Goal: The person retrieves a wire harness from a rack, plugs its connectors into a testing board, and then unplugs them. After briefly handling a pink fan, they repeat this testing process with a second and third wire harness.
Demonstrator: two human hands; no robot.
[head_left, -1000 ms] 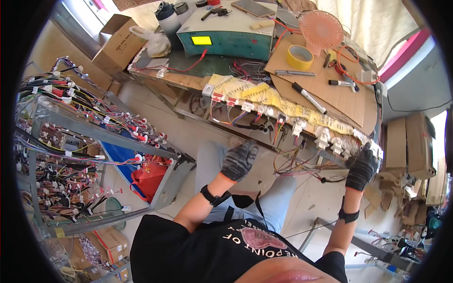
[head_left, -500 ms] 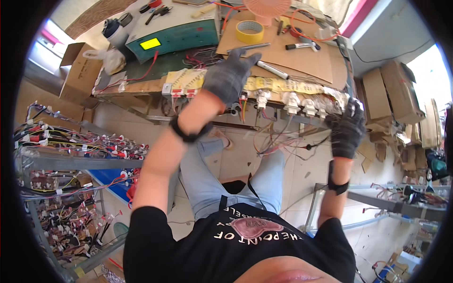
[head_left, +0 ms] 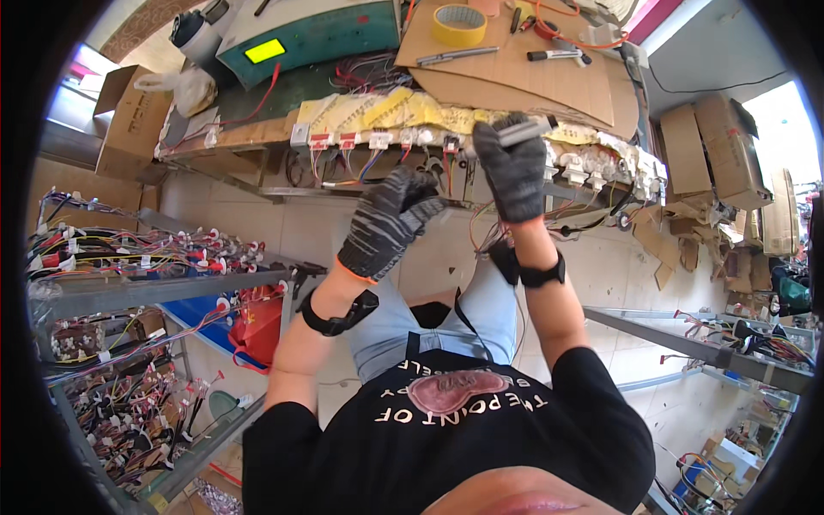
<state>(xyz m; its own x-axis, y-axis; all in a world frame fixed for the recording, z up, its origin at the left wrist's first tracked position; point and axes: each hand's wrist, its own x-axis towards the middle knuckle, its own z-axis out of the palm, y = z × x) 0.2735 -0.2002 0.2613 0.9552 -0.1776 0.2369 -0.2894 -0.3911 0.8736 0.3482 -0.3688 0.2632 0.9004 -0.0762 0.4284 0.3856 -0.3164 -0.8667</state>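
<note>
Grey knit gloves [head_left: 371, 243] on both hands. Right hand [head_left: 512, 176] is closed round a pale marker [head_left: 525, 132], upper frame, right of centre, held aslant near the yellow strip [head_left: 399, 112] along the bench [head_left: 232, 144] edge. Left hand [head_left: 390, 221] is mid-frame, fingers curled; can't tell if it holds anything. Marker ends too blurred to read, so check which one is capped. Grip close to the writing end: knit probably slips on smooth plastic. Keep fingers off the wires [head_left: 450, 170] under the plugs [head_left: 378, 140]; a snag could tug one loose.
</note>
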